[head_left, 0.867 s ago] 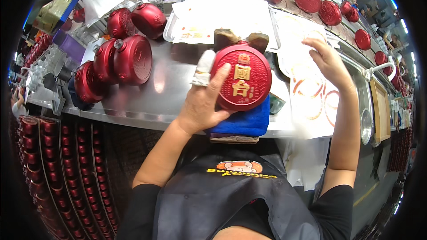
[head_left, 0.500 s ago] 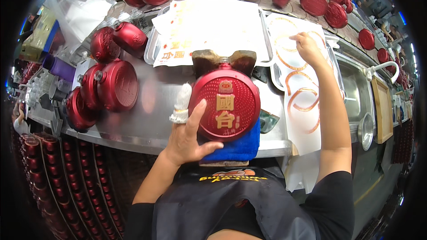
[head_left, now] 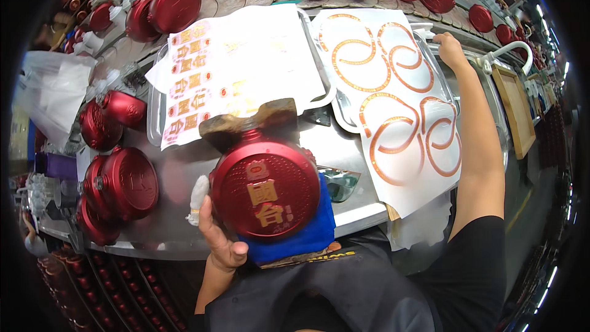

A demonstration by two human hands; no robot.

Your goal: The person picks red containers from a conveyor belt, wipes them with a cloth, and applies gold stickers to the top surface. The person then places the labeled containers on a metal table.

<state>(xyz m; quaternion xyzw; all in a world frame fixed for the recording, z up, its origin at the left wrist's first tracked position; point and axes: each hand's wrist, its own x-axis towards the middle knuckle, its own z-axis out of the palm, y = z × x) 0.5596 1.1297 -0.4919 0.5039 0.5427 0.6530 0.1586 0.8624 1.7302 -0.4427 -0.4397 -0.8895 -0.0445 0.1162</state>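
Head view of a steel worktop (head_left: 344, 147) seen from above. The left hand (head_left: 216, 233) cups the lower left rim of a round red flask (head_left: 265, 187), its grip curled against the flask's edge; a white wrap covers one raised finger (head_left: 198, 193). The flask stands tilted with its flat face turned up, bearing gold characters, at the near edge of the worktop just above the person's apron. Its lower edge rests on a blue cloth (head_left: 307, 233), and its neck lies against a brown block (head_left: 249, 123). The right hand (head_left: 450, 49) is stretched far forward to the upper right corner of a white sheet (head_left: 393, 92) printed with orange ring decals; the fingers rest on the sheet's far edge, but whether they pinch it cannot be told. The sheet lies over a tray (head_left: 342, 117) and hangs over the near edge of the worktop. A second sheet (head_left: 239, 67) with small red and gold decals lies in a tray to the left. More red flasks (head_left: 120, 184) stand in groups at the left and along the far edge.
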